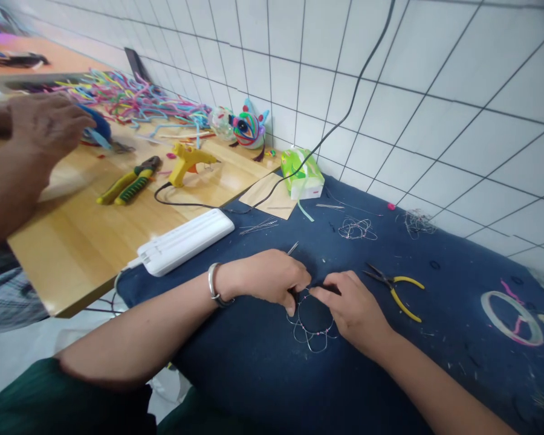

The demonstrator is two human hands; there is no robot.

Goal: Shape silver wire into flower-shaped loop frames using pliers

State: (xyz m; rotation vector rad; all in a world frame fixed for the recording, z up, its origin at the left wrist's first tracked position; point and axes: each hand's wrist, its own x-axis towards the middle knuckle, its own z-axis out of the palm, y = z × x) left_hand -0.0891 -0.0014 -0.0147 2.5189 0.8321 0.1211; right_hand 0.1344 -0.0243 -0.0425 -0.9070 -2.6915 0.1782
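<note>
Between my two hands is a flower-shaped wire frame (317,333), thin silvery loops with small pink spots around a ring. My left hand (274,279), with a silver bangle at its wrist, pinches the upper left of the frame between thumb and fingers. At the upper right, my right hand (348,302) is closed on the same wire, fingertips near those of the left. Just what the fingertips do to the wire is partly hidden. To the right of my right hand lie yellow-handled pliers (401,291), jaws apart. Some thin wire pieces (292,248) show behind my left hand.
A white power strip (188,241) lies left, its cable below. On the wooden table are a yellow glue gun (188,164), cutters (130,181) and pipe cleaners (131,99). A co-worker's hand (40,130) holds something blue. Wire shapes (357,228) and a tissue pack (303,174) sit near the wall.
</note>
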